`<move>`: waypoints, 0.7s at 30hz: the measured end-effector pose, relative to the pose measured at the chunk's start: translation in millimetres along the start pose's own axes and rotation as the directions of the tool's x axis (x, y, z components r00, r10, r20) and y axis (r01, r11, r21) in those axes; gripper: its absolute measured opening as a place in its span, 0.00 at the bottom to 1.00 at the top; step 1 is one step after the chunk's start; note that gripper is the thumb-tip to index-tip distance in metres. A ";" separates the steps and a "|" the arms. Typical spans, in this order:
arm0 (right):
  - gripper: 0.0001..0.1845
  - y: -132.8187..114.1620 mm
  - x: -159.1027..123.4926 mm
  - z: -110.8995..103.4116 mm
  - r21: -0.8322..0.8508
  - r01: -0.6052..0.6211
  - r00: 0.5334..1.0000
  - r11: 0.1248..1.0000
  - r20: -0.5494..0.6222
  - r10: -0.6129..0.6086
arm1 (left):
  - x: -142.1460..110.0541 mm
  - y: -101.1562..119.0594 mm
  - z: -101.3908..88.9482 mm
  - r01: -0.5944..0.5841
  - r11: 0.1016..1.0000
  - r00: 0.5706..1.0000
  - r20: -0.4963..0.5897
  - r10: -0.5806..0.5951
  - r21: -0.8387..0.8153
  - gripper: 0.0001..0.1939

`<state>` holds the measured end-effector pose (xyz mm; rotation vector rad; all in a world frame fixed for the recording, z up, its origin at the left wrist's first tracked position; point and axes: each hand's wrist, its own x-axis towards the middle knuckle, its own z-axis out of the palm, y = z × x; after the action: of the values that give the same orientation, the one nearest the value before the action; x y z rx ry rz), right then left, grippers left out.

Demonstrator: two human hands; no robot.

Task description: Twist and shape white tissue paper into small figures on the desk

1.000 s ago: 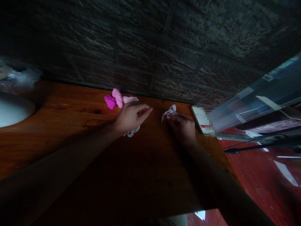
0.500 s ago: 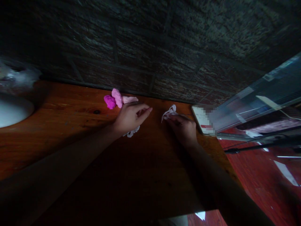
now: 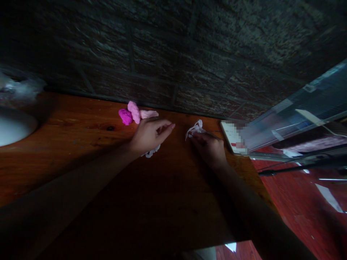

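My left hand (image 3: 148, 135) hovers over the wooden table with thumb and forefinger pinched together; whatever they hold, if anything, is too small to make out. Under its palm edge a crumpled whitish piece (image 3: 152, 151) peeks out, mostly hidden. Behind that hand lie a magenta lump (image 3: 125, 116), a pink lump (image 3: 134, 112) and a paler pink lump (image 3: 149, 114), soft and clay-like. To the right, my right hand (image 3: 210, 146) is closed, its fingertips on a thin, crumpled whitish piece (image 3: 197, 127) that looks like tissue.
A phone (image 3: 233, 137) lies right of my right hand, beside a glassy panel (image 3: 273, 115). A dark stone wall (image 3: 162, 54) runs along the table's back edge. At far left are a white rounded object (image 3: 15, 126) and clear plastic wrapping (image 3: 21, 88). Red flooring (image 3: 292, 206) shows at right.
My right fingertips have shifted slightly on the whitish piece. My left hand keeps its pinch in almost the same place. The whole view has drifted very slightly.
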<state>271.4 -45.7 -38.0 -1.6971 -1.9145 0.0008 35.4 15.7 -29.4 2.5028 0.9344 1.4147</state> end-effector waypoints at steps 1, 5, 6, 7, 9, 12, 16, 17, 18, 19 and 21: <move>0.11 -1.2 0.8 0.1 -0.001 0.004 1.000 1.000 0.003 -0.004 | 0.1 0.1 0.0 -0.003 1.000 1.000 0.002 0.003 0.004 0.13; 0.11 -3.7 2.2 0.8 -0.010 0.005 1.000 1.000 0.013 -0.005 | 0.5 0.5 0.3 -0.008 1.000 1.000 0.003 0.008 0.011 0.13; 0.11 -3.6 2.1 1.0 -0.016 0.001 1.000 1.000 0.013 -0.001 | 0.5 0.6 0.4 -0.011 1.000 1.000 0.000 0.011 0.009 0.13; 0.11 -3.5 1.7 1.1 -0.021 0.000 1.000 1.000 0.012 0.001 | 0.5 0.7 0.5 -0.012 1.000 1.000 -0.002 0.012 0.007 0.13; 0.11 -3.2 0.9 1.4 -0.030 -0.001 1.000 1.000 0.008 0.001 | 0.2 0.9 0.7 -0.013 1.000 1.000 -0.005 0.013 0.003 0.12; 0.11 -3.8 0.4 1.7 -0.040 -0.013 1.000 0.999 -0.003 0.013 | -0.3 1.1 0.8 -0.005 1.000 1.000 -0.010 0.005 0.000 0.12; 0.11 -5.9 1.2 1.2 -0.031 -0.040 0.999 0.999 -0.020 0.040 | -0.8 1.1 1.1 0.007 1.000 1.000 0.001 -0.007 0.001 0.13; 0.11 -6.1 1.5 0.8 -0.020 -0.049 0.998 0.999 -0.026 0.049 | -0.9 0.8 1.2 0.006 1.000 1.000 0.003 -0.006 0.000 0.13; 0.10 -6.0 1.5 0.3 -0.001 -0.058 0.998 0.998 -0.033 0.058 | -0.9 0.5 1.2 0.004 1.000 1.000 0.004 -0.004 -0.003 0.13; 0.10 -5.7 1.3 -0.2 0.027 -0.067 0.997 0.997 -0.038 0.068 | -0.9 0.3 1.1 0.004 1.000 1.000 0.006 -0.004 -0.004 0.13; 0.09 -4.2 -0.2 -1.5 0.107 -0.093 0.994 0.990 -0.048 0.098 | -0.5 0.8 0.3 0.014 1.000 1.000 0.013 -0.014 -0.006 0.13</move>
<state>268.2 -47.3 -35.3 -1.6999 -1.7616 0.0903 35.8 14.9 -29.7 2.4926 0.9422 1.3931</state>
